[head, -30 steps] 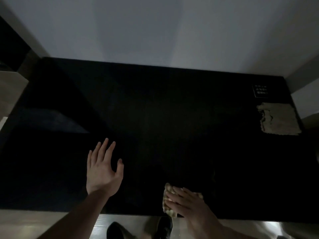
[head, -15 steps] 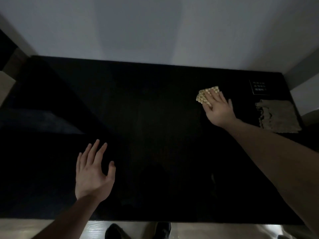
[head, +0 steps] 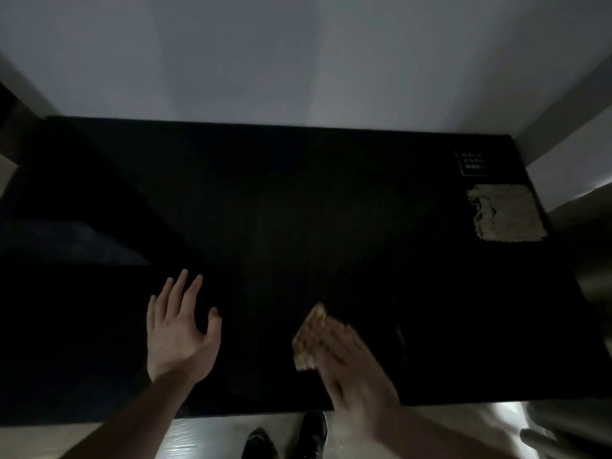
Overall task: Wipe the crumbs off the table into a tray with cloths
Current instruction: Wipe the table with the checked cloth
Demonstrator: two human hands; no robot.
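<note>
A black table [head: 298, 200] fills the view in dim light. My right hand [head: 351, 362] lies flat with straight fingers on a small yellowish checked cloth [head: 308, 339] near the table's front edge, right of centre; the hand is blurred by motion. My left hand [head: 178, 329] rests flat on the table with spread fingers, to the left of the cloth, holding nothing. No crumbs or tray can be made out on the dark surface.
A second beige cloth [head: 506, 213] lies crumpled at the table's right edge. A small dark label with white text [head: 473, 163] sits behind it. A pale wall stands behind the table. Dark shoes [head: 298, 435] show on the floor below the front edge.
My right hand has swept the checked cloth from the far right of the table back toward the front edge. My left hand has stayed flat in nearly the same place.
</note>
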